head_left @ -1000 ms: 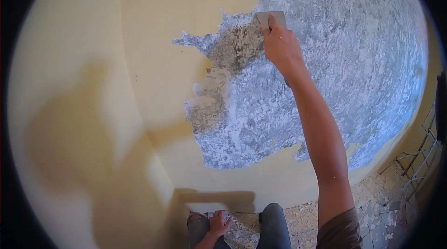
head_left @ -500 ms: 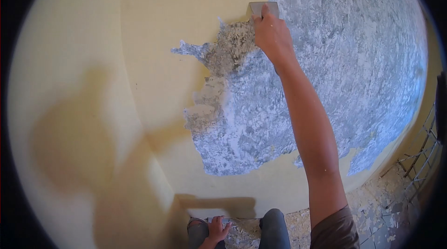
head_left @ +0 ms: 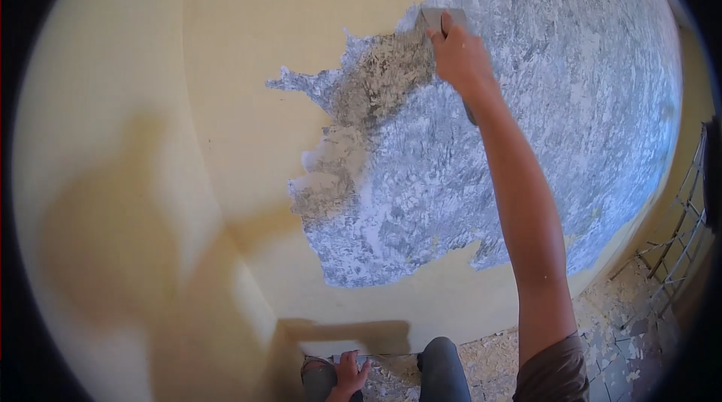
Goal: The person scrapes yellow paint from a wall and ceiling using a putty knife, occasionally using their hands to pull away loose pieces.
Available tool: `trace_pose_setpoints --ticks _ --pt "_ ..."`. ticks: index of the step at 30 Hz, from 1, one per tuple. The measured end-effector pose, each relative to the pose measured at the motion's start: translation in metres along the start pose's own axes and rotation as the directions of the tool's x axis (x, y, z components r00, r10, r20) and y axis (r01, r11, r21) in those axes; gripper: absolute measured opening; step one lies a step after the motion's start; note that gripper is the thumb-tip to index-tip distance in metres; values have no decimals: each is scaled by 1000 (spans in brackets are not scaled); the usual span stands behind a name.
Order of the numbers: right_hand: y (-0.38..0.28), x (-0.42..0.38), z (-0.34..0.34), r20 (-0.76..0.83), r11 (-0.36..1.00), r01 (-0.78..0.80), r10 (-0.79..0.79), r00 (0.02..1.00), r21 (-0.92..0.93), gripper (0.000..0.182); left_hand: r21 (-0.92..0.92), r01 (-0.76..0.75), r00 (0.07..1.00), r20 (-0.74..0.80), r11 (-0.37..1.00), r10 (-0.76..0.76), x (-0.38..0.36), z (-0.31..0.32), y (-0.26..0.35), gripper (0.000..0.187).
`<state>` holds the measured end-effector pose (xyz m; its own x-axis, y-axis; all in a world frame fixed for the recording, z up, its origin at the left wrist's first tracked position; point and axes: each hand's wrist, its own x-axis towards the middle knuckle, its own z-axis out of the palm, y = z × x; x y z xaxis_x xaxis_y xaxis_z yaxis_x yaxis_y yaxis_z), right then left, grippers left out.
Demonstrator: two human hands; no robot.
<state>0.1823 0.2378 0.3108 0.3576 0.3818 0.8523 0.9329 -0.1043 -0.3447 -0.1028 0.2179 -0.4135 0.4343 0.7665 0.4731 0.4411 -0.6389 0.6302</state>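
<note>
High on the wall, my right hand is closed round a scraper, its wide metal blade lying against the surface at the edge of the yellow paint. One finger stretches along the blade, and the handle's end shows below the wrist. Under the blade is bare, mottled grey wall, with a darker rough patch to the lower left. At the bottom, my left hand is near my knee with its fingers apart and nothing visible in it.
Paint flakes cover the tiled floor along the wall's foot. A metal rack-like frame stands at the far right. My knee is close to the wall. A corner with another yellow wall lies left, bearing my shadow.
My right hand and the scraper have moved a little right and down, baring a strip of grey wall where yellow paint was beside the blade. My left hand stays by the knee.
</note>
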Motion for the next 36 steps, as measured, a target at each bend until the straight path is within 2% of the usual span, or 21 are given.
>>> trace_pose_setpoints --ticks 2,6,8,11,14,16,17,18,19,20,23,26,28,31,33,36 --pt "3 -17 8 -38 990 33 -39 999 -133 54 4 41 999 16 999 -41 3 -2 5 54" --pt "-2 8 8 -100 996 43 -51 994 -80 55 16 39 998 46 999 -40 4 -5 5 54" --pt "-11 6 -3 6 998 -34 34 999 -49 55 23 61 996 67 998 -62 -7 -7 6 54" --pt "-6 -8 3 -17 989 -23 21 1000 -149 54 13 52 998 42 999 -52 3 -7 3 55" --pt "-9 0 -1 -18 989 -20 17 1000 -145 54 23 17 1000 25 1000 -18 4 -8 4 56" --pt "-13 31 -2 -60 992 21 -29 998 -123 55 108 -147 986 -61 983 155 6 -10 4 50" --pt "-16 38 -3 -88 992 59 -69 994 -108 55 112 -146 986 -62 983 154 6 -11 3 50" --pt "-16 42 -4 -89 992 62 -71 993 -106 55 61 -76 996 -32 995 78 7 -11 4 50" --pt "-19 43 -7 -53 998 6 -9 999 -58 56 8 0 1000 5 1000 0 4 -7 3 50" --pt "-20 40 -7 -9 998 -56 56 998 -12 56 6 7 1000 10 1000 -7 -2 -6 2 50" --pt "-2 13 5 -97 991 13 -26 995 -130 56 42 -43 998 -50 998 46 4 0 -2 51" --pt "2 -5 4 -33 989 -35 30 999 -144 56 60 -42 999 -6 997 43 -2 -4 -2 51" --pt "-3 10 -1 -60 992 -9 1 998 -130 56 91 -50 998 32 995 47 1 -5 -3 51" --pt "-12 24 -10 -54 996 20 -25 998 -85 55 75 -102 994 -40 992 106 3 -1 -2 51" --pt "-4 18 -7 -19 998 1 -2 1000 -62 55 64 -71 997 -22 995 72 -2 -1 -2 52" --pt "5 11 4 -51 989 37 -45 998 -146 54 62 -32 999 -14 998 33 4 1 4 52"
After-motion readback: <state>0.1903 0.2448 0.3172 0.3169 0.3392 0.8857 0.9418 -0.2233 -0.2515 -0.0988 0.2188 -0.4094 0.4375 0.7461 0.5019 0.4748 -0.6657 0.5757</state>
